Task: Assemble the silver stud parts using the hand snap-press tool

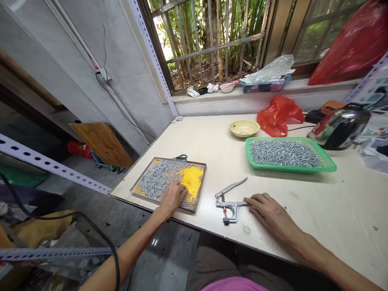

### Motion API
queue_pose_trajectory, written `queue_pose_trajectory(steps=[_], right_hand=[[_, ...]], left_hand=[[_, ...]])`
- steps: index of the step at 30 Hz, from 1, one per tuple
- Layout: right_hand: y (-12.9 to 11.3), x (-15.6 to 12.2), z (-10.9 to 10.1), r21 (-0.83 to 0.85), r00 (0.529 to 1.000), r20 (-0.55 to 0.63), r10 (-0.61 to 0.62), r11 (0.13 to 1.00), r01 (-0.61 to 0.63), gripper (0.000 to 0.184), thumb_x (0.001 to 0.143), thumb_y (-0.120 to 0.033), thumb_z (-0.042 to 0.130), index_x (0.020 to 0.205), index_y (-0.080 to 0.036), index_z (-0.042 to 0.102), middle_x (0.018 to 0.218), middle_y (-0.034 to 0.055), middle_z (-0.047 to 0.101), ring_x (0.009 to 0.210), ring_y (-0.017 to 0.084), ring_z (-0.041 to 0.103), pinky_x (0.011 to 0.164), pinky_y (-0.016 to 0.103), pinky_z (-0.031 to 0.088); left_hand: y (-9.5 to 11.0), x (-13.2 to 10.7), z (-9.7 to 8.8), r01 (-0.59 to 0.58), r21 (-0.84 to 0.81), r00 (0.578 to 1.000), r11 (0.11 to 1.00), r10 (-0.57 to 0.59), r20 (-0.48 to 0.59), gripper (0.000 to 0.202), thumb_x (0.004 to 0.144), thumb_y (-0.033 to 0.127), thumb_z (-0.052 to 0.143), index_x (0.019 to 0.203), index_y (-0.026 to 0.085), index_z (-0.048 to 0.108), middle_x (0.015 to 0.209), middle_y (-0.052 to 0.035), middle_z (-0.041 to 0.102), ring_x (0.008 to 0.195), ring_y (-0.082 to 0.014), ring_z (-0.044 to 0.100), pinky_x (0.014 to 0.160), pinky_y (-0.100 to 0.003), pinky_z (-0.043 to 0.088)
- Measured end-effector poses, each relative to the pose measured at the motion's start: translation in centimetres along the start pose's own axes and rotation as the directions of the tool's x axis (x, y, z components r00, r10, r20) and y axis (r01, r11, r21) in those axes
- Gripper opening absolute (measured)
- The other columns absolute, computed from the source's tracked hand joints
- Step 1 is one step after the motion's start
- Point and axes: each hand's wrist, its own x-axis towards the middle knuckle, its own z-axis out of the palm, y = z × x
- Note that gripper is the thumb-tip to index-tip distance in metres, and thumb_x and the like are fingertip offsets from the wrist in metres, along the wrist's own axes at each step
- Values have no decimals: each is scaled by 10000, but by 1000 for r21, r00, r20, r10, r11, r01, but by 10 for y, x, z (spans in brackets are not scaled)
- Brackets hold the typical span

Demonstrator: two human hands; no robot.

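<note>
My left hand (173,195) reaches into a shallow tray (197,200) with a yellow bottom, its fingers bent and close together among many small silvery metal pins (157,178). Whatever sits between those fingertips is too small to make out. Beside it on the table lies a grey metal pair of hand-press pliers (232,204), with a spring, a round opening and a raised lever. At the end of its lower handle, my right hand (268,208) has its fingers closed on the metal, the palm resting low over the table.
A green tray (291,169) full of similar pins stands at the right. Behind are a yellow bowl (244,128), a red plastic bag (279,117) and a kettle (341,126). Dark-green scissor handles (182,157) show behind the tray. The table's front edge (212,233) runs near me.
</note>
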Motion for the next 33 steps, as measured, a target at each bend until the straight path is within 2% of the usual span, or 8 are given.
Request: queue_pose_trajectory(steps=[7, 12, 18, 21, 23, 28, 31, 33], right_hand=[[-22, 10, -12, -33, 1000, 20, 17, 999, -17, 278, 927, -171, 431, 1160, -221, 573, 998, 86, 580, 926, 221, 494, 774, 358, 424], [-47, 31, -25, -26, 980, 126, -152, 987, 156, 231, 950, -166, 411, 1068, -231, 598, 936, 51, 558, 855, 175, 461, 724, 300, 372], [-55, 58, -15, -98, 830, 273, -486, 844, 527, 126, 887, -136, 518, 807, -179, 607, 952, 53, 548, 843, 186, 454, 669, 316, 337], [-55, 69, -13, -115, 763, 298, -574, 772, 625, 143, 862, -97, 535, 760, -177, 594, 925, 44, 551, 822, 179, 462, 655, 313, 338], [-55, 73, -13, -91, 742, 303, -598, 756, 648, 140, 859, -77, 530, 788, -183, 588, 915, 32, 556, 791, 165, 465, 666, 307, 348], [-49, 68, -4, 0, 782, 258, -567, 810, 587, 115, 899, -102, 468, 855, -162, 555, 918, 38, 560, 803, 160, 485, 707, 312, 357], [-45, 61, 3, 166, 854, 153, -498, 865, 474, 129, 935, -138, 416, 902, -163, 538, 919, 35, 558, 810, 145, 500, 724, 294, 379], [-43, 59, 0, 329, 919, 42, -392, 874, 358, 124, 946, -166, 402, 958, -164, 526, 931, 35, 562, 814, 129, 515, 721, 266, 406]], left_hand=[[7, 16, 4, -81, 190, 995, 978, 68, 70, 266, 909, 219, 417, 866, 178, 676, 940, -95, 612, 979, -235, 528, 747, -293, 408], [-4, 20, 11, -119, 178, 993, 977, 118, 21, 283, 919, 254, 367, 889, 178, 638, 903, -94, 610, 925, -239, 553, 725, -301, 423], [-6, 13, 2, -131, -64, 984, 989, 122, -132, 239, 891, 309, 376, 856, 196, 584, 896, -65, 604, 860, -206, 564, 766, -302, 430], [13, -2, -7, -88, -282, 985, 955, 42, -165, 194, 875, 337, 422, 868, 208, 566, 860, -37, 629, 782, -178, 581, 741, -283, 444], [33, -18, -9, -70, -440, 991, 895, 12, -132, 178, 869, 355, 457, 889, 216, 567, 844, -20, 646, 745, -163, 597, 715, -268, 458], [84, -57, 13, -159, -655, 983, 739, 178, -37, 162, 885, 314, 464, 952, 231, 586, 1017, -54, 656, 924, -181, 621, 789, -279, 487], [100, -68, 30, -164, -711, 975, 684, 220, -13, 159, 897, 282, 443, 929, 232, 591, 1043, -69, 654, 1012, -200, 606, 859, -313, 474], [105, -71, 36, -159, -740, 976, 653, 216, -19, 155, 893, 272, 447, 890, 232, 597, 1028, -73, 661, 1033, -210, 599, 885, -330, 462]])
